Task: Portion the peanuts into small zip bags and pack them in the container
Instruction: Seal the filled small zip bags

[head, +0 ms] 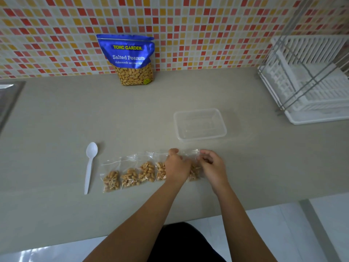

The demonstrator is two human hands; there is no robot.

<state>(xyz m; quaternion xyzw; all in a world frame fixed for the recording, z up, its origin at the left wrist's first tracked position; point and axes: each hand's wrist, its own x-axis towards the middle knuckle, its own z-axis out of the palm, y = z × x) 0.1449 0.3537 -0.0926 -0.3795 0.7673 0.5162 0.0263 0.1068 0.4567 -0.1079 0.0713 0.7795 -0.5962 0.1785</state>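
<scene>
Several small clear zip bags of peanuts (130, 176) lie in a row on the grey counter. At the row's right end, my left hand (177, 165) and my right hand (214, 167) both pinch the top of one more zip bag with peanuts (193, 173), partly hidden by the hands. A clear, empty plastic container (200, 124) sits just behind the hands. A blue bag of salted peanuts (131, 59) stands against the tiled wall at the back.
A white plastic spoon (89, 165) lies left of the bag row. A white dish rack with a wire frame (309, 80) stands at the back right. A metal sink edge (7, 99) shows at the far left. The counter's front edge runs below my forearms.
</scene>
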